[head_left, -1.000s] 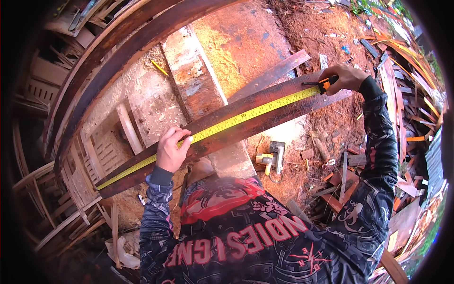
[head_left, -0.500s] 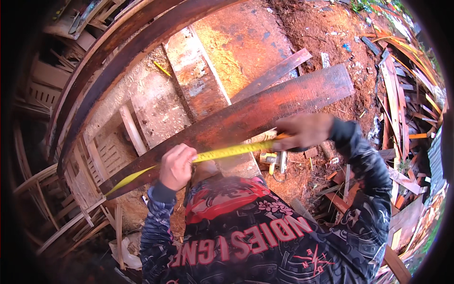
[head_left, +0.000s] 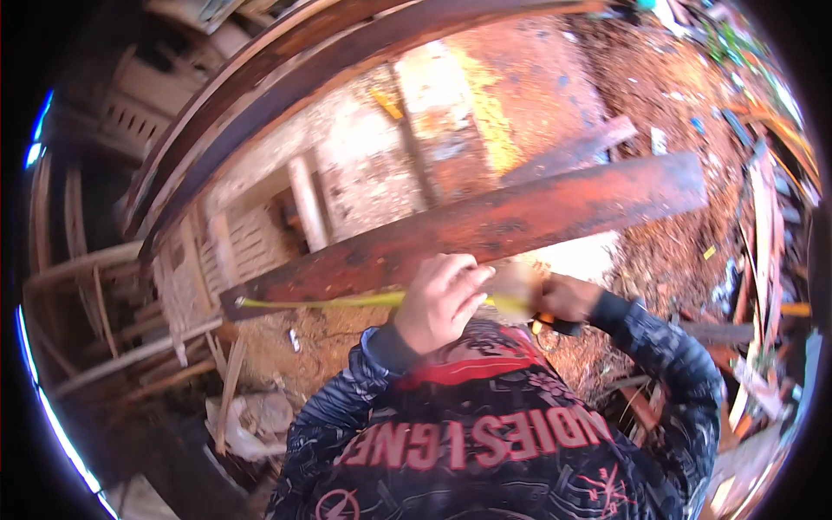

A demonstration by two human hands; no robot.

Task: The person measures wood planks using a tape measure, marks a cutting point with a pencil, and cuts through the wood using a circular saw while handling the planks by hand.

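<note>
A long, reddish-brown wooden plank [head_left: 520,212] lies slanted in front of me, with its left end lower. The yellow blade of a tape measure [head_left: 347,302] runs from near that end, along the plank's near edge, toward my hands. My left hand [head_left: 444,303] is closed over the blade with bent fingers, by the plank's near edge. My right hand [head_left: 568,300] grips the tape measure at its other end, close to my body. Its dark case is mostly hidden under the fingers. Motion smears the stretch of blade between the hands.
Long curved dark boards [head_left: 286,113] arch across the far left. A smaller plank [head_left: 576,152] lies behind the main one. A slatted wooden frame [head_left: 234,251] stands at left, and scrap wood [head_left: 767,251] is piled at right. Sawdust covers the ground.
The view has shifted, so the plank sits further right and lower. My right hand has come closer to my left and nearer my body, shortening the blade between them.
</note>
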